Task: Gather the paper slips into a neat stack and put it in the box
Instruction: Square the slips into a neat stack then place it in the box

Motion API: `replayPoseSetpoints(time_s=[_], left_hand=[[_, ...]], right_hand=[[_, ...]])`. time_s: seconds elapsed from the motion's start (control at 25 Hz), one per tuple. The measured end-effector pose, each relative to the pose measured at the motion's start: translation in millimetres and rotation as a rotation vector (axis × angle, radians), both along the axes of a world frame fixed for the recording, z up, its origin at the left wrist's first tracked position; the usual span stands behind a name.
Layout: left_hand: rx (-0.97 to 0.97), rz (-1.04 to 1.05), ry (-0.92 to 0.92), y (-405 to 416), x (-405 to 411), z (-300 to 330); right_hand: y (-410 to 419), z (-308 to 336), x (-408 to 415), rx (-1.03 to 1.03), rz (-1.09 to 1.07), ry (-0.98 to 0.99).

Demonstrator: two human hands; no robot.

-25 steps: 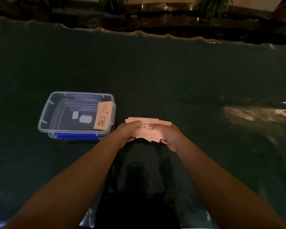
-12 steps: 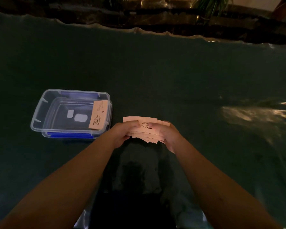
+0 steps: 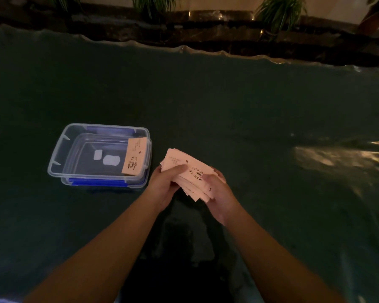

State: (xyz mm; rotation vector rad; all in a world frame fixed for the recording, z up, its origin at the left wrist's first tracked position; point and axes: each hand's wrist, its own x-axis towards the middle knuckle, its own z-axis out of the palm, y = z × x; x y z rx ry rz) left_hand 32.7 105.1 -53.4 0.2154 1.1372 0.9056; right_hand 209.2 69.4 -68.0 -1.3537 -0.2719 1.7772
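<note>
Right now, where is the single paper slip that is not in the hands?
In the head view, the single slip leans against the right inner wall of the clear box, left of both hands.

One clear box point(image 3: 61, 154), one slip point(image 3: 134, 156) leaning inside it — and one fanned bundle of slips point(image 3: 185, 169), perhaps a dozen.

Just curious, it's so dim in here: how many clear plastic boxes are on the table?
1. The clear box with blue clips sits on the dark table, left of both hands; a paper slip leans inside its right wall. No others show.
</note>
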Motion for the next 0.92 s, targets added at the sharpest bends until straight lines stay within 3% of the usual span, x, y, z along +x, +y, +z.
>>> replayPoseSetpoints(time_s=[0.08, 0.2, 0.48, 0.68, 0.92], left_hand=[[0.027, 0.006, -0.019, -9, 7, 5], [0.133, -0.166, 0.05, -18, 10, 11], [0.37, -0.576, 0.335, -21, -7, 18], [0.59, -0.689, 0.506, -18, -13, 7], [0.626, -0.668, 0.511, -32, -19, -31]], right_hand=[[-11, 1, -4, 0.057, 0.026, 0.064], [-22, 4, 1, 0.102, 0.158, 0.051], [-11, 14, 26, 0.264, 0.606, -0.396], [-8, -1, 15, 0.371, 0.63, -0.532], [-31, -26, -2, 0.435, 0.616, -0.445]])
